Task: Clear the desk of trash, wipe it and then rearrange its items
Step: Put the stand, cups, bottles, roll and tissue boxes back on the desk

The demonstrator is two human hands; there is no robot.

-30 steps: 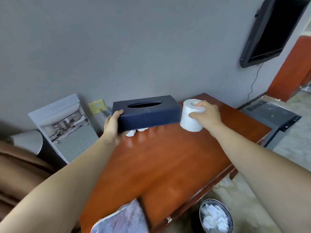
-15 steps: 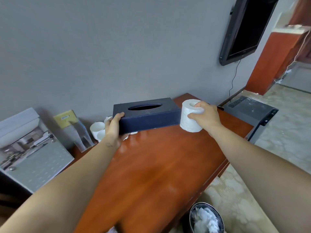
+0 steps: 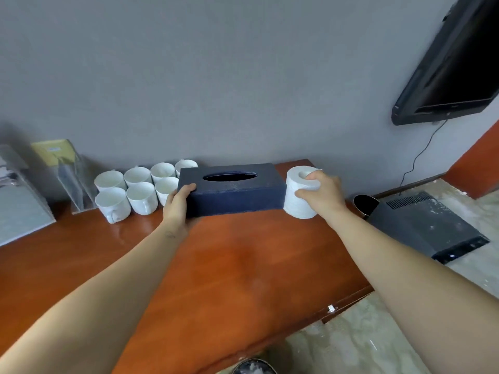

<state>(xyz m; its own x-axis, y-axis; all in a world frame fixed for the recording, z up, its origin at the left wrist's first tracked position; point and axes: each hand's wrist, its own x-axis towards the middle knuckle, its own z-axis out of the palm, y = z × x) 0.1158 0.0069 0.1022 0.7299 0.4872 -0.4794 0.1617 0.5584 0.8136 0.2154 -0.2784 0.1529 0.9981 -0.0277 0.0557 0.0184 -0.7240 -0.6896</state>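
Looks like the rearranging stage. The navy tissue box [image 3: 235, 201] is at the back of the bench [image 3: 243, 265], near the wall; can't tell if it rests on the bench or is slightly lifted. The left grip [image 3: 178, 209] curls round the box's left end, thumb on the top edge, fingers hidden. The right grip [image 3: 321, 193] wraps the toilet roll [image 3: 295, 209], which is upright and touching the box's right end. White cups [image 3: 135, 193] are clustered just left of the box.

Handling, judged:
- **Box:** stiff, light and smooth-sided, so take it by the short ends or slide it.
- **Roll:** soft and light, and it squashes, so hold it loosely round the sides.
- **Cups:** fragile and close to the box's left end, so there is a knock risk.
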